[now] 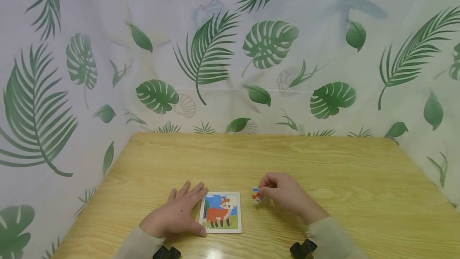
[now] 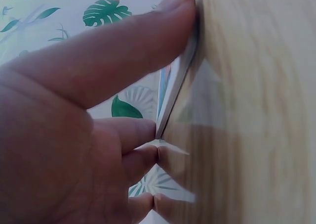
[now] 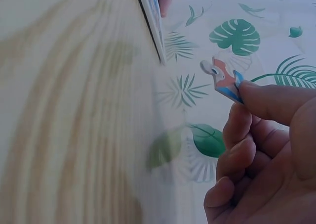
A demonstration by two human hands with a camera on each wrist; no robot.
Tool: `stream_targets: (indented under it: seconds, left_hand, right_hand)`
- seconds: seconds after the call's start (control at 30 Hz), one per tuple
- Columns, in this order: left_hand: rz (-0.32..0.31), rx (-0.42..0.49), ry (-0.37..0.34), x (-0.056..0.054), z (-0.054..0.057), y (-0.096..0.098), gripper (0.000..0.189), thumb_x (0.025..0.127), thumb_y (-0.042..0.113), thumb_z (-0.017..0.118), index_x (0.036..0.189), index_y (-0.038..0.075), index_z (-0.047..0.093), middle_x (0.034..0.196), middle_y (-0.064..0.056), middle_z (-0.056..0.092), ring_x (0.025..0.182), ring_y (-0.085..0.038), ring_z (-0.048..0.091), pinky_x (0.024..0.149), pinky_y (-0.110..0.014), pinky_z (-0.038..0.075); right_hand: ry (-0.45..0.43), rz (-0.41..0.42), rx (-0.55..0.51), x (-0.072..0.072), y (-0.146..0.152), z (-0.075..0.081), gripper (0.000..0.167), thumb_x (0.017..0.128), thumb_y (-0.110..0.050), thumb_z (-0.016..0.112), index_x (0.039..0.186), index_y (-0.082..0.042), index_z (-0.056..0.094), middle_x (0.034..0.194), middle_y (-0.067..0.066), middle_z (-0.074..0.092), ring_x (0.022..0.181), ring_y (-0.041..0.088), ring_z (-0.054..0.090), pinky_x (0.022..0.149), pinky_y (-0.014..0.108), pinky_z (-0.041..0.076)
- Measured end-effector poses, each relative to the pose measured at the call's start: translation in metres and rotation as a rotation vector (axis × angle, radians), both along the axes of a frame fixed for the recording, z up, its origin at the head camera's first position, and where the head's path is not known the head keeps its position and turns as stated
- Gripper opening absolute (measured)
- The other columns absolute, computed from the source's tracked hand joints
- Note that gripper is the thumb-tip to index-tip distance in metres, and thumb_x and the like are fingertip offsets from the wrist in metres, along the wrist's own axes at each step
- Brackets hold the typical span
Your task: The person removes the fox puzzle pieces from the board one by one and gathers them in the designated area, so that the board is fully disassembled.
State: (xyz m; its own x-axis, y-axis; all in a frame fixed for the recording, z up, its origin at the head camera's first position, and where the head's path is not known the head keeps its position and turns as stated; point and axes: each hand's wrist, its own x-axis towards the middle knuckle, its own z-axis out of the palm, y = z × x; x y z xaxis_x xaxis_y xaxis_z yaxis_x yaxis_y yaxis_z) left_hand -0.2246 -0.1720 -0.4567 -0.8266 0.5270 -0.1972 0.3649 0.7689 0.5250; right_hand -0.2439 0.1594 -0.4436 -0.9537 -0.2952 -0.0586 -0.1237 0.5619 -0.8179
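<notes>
Head view, 2 wrist closeups, shared puzzle point(image 1: 220, 213)

- A yellowish wooden table point(image 1: 323, 163) is showing streaky grain
- A white-framed fox puzzle point(image 1: 220, 212) is lying flat on it
- The left hand point(image 1: 179, 213) is touching the wood alongside

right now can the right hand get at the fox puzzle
Probably yes: nothing visible stands between the right hand and the fox puzzle, though that hand pinches a small piece; the left hand touches the puzzle's far side.
</notes>
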Motion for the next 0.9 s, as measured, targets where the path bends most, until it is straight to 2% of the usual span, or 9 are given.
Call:
stream_targets:
  seconds: [0.33, 0.6, 0.9]
  left_hand:
    - [-0.002, -0.005, -0.009, 0.000, 0.000, 0.000, 0.110, 0.072, 0.053, 0.086, 0.159, 0.012, 0.034, 0.167, -0.010, 0.019, 0.152, -0.045, 0.003, 0.112, -0.074, 0.000]
    - [0.006, 0.001, -0.019, 0.001, 0.000, -0.001, 0.111, 0.071, 0.053, 0.087, 0.159, 0.012, 0.034, 0.167, -0.011, 0.019, 0.152, -0.045, 0.003, 0.112, -0.074, -0.001]
    - [0.004, 0.001, -0.025, 0.000, 0.000, 0.000, 0.110, 0.072, 0.054, 0.086, 0.160, 0.012, 0.033, 0.167, -0.010, 0.018, 0.152, -0.045, 0.002, 0.112, -0.074, -0.001]
  right_hand:
    - [-0.004, 0.013, 0.024, 0.000, 0.025, -0.005, 0.013, 0.097, -0.024, 0.068, 0.088, -0.015, 0.069, 0.081, 0.004, 0.065, 0.067, 0.019, 0.049, 0.052, 0.028, 0.038]
    - [-0.031, 0.031, 0.070, 0.000, 0.041, -0.004, 0.013, 0.098, -0.025, 0.067, 0.089, -0.016, 0.068, 0.083, 0.002, 0.064, 0.073, 0.020, 0.052, 0.061, 0.034, 0.041]
    - [-0.059, 0.007, 0.090, 0.004, 0.070, -0.003, 0.014, 0.099, -0.028, 0.065, 0.093, -0.016, 0.068, 0.084, 0.004, 0.062, 0.073, 0.021, 0.050, 0.061, 0.033, 0.041]
